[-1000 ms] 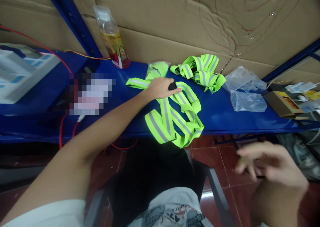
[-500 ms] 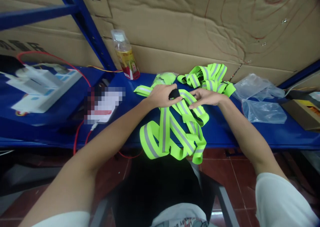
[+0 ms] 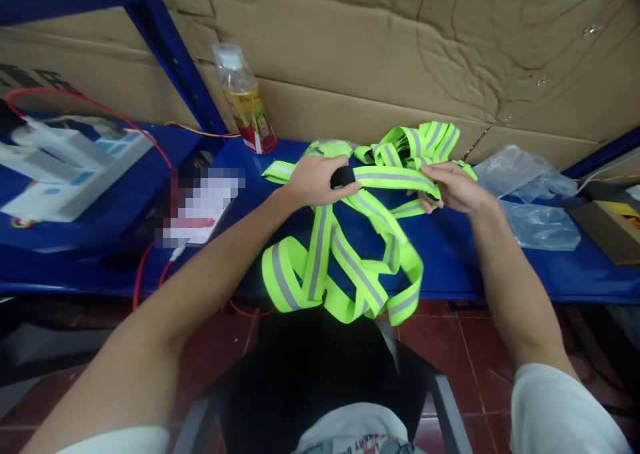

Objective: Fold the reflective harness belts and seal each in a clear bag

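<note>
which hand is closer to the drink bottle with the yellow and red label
Left. The left hand is right of the drink bottle and nearer the camera, holding the neon yellow reflective strap; the right hand holds that strap much farther to the right.

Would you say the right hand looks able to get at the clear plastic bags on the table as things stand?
Probably yes: the plastic bags lie close by the right hand with nothing visible between, though it would likely have to release the reflective strap first.
</note>
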A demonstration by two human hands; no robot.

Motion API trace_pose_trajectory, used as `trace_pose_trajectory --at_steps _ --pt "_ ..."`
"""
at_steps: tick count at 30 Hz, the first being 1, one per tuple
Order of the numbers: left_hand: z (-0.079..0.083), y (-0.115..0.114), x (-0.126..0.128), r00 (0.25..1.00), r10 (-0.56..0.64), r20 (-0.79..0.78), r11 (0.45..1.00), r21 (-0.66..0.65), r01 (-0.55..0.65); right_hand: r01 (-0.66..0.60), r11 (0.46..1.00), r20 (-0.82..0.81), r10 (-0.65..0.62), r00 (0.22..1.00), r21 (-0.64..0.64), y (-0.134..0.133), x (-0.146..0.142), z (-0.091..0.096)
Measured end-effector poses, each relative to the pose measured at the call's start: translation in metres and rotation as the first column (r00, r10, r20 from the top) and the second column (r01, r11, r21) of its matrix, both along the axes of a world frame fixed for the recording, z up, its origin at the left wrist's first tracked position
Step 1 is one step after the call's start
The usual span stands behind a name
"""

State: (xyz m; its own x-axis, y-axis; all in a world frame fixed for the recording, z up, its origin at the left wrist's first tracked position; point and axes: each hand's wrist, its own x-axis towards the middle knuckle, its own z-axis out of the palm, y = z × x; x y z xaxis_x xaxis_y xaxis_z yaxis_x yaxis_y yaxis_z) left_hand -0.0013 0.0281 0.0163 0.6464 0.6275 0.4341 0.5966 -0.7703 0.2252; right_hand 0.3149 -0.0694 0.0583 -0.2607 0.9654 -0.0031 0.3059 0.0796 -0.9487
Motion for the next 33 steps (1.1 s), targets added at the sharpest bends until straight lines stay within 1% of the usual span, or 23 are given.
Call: trace_pose_trajectory --at_steps 1,2,3,4,5,6,8,10,11,13,15,17,18,19,20,21,23,25,26,28,30,32,33 --pt "0.001 -0.001 0.000 1.000 -0.015 -0.011 1.000 0.006 0.015 0.070 0.994 0.107 -0.080 0.991 0.087 0.000 0.000 0.002" --pt "0.003 -0.002 -0.001 0.999 -0.029 -0.026 0.999 0.012 0.030 0.123 0.971 0.211 -0.166 0.963 0.204 0.000 0.000 0.003" --pt "0.004 -0.003 -0.001 0.998 -0.041 -0.042 0.999 0.015 0.042 0.145 0.933 0.297 -0.249 0.922 0.329 -0.001 -0.001 0.003" --pt "0.005 -0.005 -0.001 0.997 -0.050 -0.058 0.999 0.012 0.051 0.140 0.887 0.359 -0.317 0.878 0.441 -0.001 -0.003 0.003" --pt "0.005 -0.006 0.000 0.996 -0.050 -0.071 0.999 0.004 0.051 0.119 0.845 0.403 -0.367 0.838 0.522 -0.001 -0.004 0.001" --pt "0.005 -0.007 0.001 0.996 -0.043 -0.080 0.999 -0.007 0.042 0.096 0.812 0.434 -0.403 0.806 0.575 0.000 -0.006 0.000" --pt "0.003 -0.008 0.002 0.994 -0.033 -0.102 0.999 -0.040 0.029 0.033 0.786 0.491 -0.418 0.764 0.618 0.002 -0.007 -0.006" --pt "-0.002 -0.009 0.003 0.990 -0.053 -0.133 0.997 -0.057 0.046 -0.052 0.788 0.552 -0.381 0.742 0.613 0.006 -0.006 -0.013" --pt "-0.004 -0.010 0.004 0.987 -0.064 -0.148 0.997 -0.044 0.058 -0.096 0.793 0.583 -0.354 0.732 0.601 0.008 -0.005 -0.017" --pt "-0.007 -0.014 0.005 0.985 -0.064 -0.158 0.997 0.039 0.071 -0.157 0.800 0.644 -0.330 0.690 0.579 0.010 -0.004 -0.021" --pt "-0.007 -0.021 0.007 0.991 -0.042 -0.130 0.987 0.150 0.062 -0.201 0.792 0.701 -0.354 0.619 0.577 0.009 -0.007 -0.022" --pt "-0.005 -0.031 0.011 0.992 -0.065 -0.106 0.970 0.228 0.088 -0.242 0.760 0.727 -0.399 0.558 0.603 0.004 -0.014 -0.020" --pt "-0.005 -0.035 0.014 0.991 -0.087 -0.102 0.962 0.251 0.110 -0.255 0.740 0.722 -0.418 0.552 0.623 0.002 -0.020 -0.019" --pt "-0.005 -0.039 0.016 0.988 -0.109 -0.107 0.955 0.263 0.134 -0.261 0.726 0.709 -0.417 0.569 0.637 -0.001 -0.026 -0.017" --pt "-0.006 -0.041 0.019 0.985 -0.127 -0.117 0.953 0.263 0.154 -0.258 0.728 0.695 -0.392 0.603 0.635 -0.004 -0.033 -0.016" --pt "-0.008 -0.042 0.021 0.983 -0.134 -0.126 0.956 0.246 0.162 -0.249 0.750 0.682 -0.343 0.646 0.613 -0.005 -0.039 -0.016" --pt "-0.013 -0.040 0.022 0.984 -0.121 -0.128 0.975 0.173 0.142 -0.248 0.822 0.656 -0.189 0.731 0.513 -0.007 -0.050 -0.018" --pt "-0.016 -0.036 0.020 0.991 -0.106 -0.079 0.990 0.085 0.112 -0.254 0.877 0.625 -0.066 0.778 0.408 -0.005 -0.056 -0.024" --pt "-0.015 -0.034 0.018 0.993 -0.110 -0.033 0.993 0.049 0.112 -0.244 0.895 0.611 -0.040 0.791 0.374 -0.002 -0.056 -0.027" --pt "-0.008 -0.037 0.016 0.983 -0.169 0.075 0.985 -0.010 0.171 -0.205 0.919 0.576 -0.029 0.817 0.337 0.003 -0.054 -0.032" --pt "0.004 -0.048 0.018 0.948 -0.286 0.137 0.950 -0.085 0.299 -0.192 0.931 0.534 -0.003 0.845 0.310 0.008 -0.050 -0.036" --pt "0.014 -0.068 0.024 0.903 -0.414 0.119 0.882 -0.191 0.430 -0.230 0.930 0.503 0.058 0.863 0.287 0.011 -0.046 -0.038" --pt "0.017 -0.080 0.027 0.887 -0.450 0.102 0.854 -0.241 0.461 -0.250 0.927 0.495 0.084 0.865 0.280 0.012 -0.045 -0.038"
